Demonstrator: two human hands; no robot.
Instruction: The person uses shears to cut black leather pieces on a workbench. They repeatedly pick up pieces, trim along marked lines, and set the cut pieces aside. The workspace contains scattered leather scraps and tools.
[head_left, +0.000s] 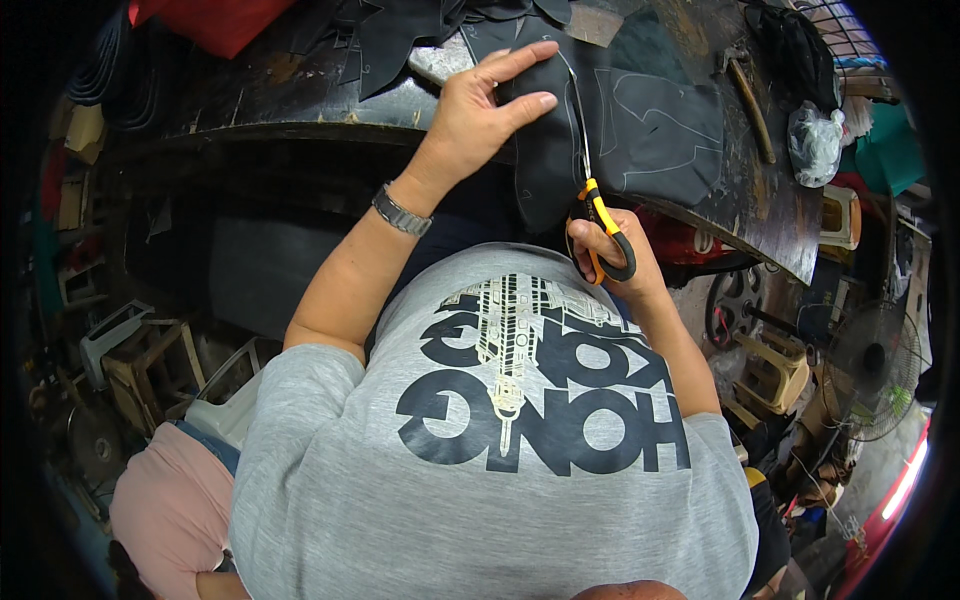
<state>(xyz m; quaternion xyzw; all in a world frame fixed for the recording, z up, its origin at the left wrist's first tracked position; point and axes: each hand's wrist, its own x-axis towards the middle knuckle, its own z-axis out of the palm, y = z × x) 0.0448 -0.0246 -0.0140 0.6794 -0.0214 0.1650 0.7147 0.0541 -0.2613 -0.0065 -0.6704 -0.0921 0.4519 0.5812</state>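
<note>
My right hand (632, 250) grips scissors (590, 195) with yellow, orange and black handles. Their long blades point away from me, along the edge between a black leather-like piece (547, 165) and a black sheet (665, 130) with pale outlines drawn on it. Above the near black piece is my left hand (485, 108), thumb and forefinger stretched apart beside the blades. Nothing shows between those fingers; its other fingers are partly hidden. Part of the black piece hangs over the table's near edge.
Cut black pieces (395, 40) lie on the dark worn table (270, 105). A hammer (750, 108) rests at the right, near a clear plastic bag (816, 145). At far right stands a fan (873, 365). Another person in pink (175, 500) is at lower left, near stools.
</note>
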